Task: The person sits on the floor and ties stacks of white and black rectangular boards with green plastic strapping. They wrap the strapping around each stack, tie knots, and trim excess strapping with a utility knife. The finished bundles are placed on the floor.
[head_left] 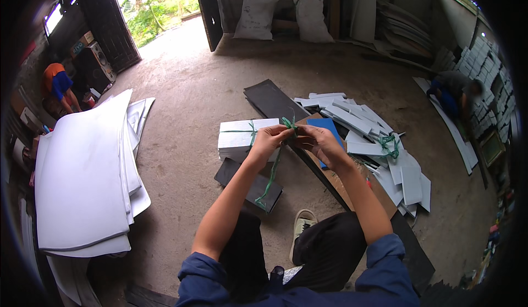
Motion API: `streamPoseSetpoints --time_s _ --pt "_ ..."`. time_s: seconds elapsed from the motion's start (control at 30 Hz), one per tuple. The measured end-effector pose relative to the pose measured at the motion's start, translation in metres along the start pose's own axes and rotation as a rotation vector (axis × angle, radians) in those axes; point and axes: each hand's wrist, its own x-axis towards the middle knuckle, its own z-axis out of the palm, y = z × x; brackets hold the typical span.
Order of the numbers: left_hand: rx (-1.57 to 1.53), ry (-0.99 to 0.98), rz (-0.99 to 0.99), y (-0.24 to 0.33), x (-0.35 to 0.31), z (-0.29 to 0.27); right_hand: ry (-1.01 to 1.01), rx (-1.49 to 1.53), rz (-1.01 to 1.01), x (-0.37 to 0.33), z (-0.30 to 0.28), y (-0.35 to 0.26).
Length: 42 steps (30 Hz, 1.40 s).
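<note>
My left hand (269, 144) and my right hand (324, 145) meet in front of me, fingertips closed on a green plastic twine (271, 178). A bunched loop of it sticks up between them, and one length dangles below. Beneath and left of my hands stands a neat stack of white strips (234, 137), bound with the same green twine. The hanging end reaches a dark flat board (242, 181) on the floor. To the right, a blue flat piece (330, 126) lies partly behind my right hand on a brown board (360, 178).
White strips (412, 183) lie heaped at the right, with a green twine bundle (388, 146) on them. Large white sheets (82, 180) are piled at the left. One person (58, 87) bends at far left, another (456, 95) at far right. White sacks (257, 13) stand at the back.
</note>
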Motion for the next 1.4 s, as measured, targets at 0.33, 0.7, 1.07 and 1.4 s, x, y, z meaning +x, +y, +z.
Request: streamPoseSetpoints --time_s 0.33,0.7,1.07,1.4 --pt "-0.35 -0.126 -0.349 -0.005 0.0 -0.001 0.371 -1.24 -0.814 -0.009 0.016 0.002" --pt "-0.169 -0.414 -0.409 0.0 -0.006 -0.017 -0.013 -1.215 -0.816 -0.01 0.013 -0.002" --pt "0.094 -0.268 -0.226 0.005 -0.004 -0.012 0.119 -1.14 -0.814 -0.009 0.015 -0.004" --pt "0.119 -0.282 -0.199 0.002 -0.001 -0.016 0.172 -0.995 -0.589 -0.008 0.014 0.002"
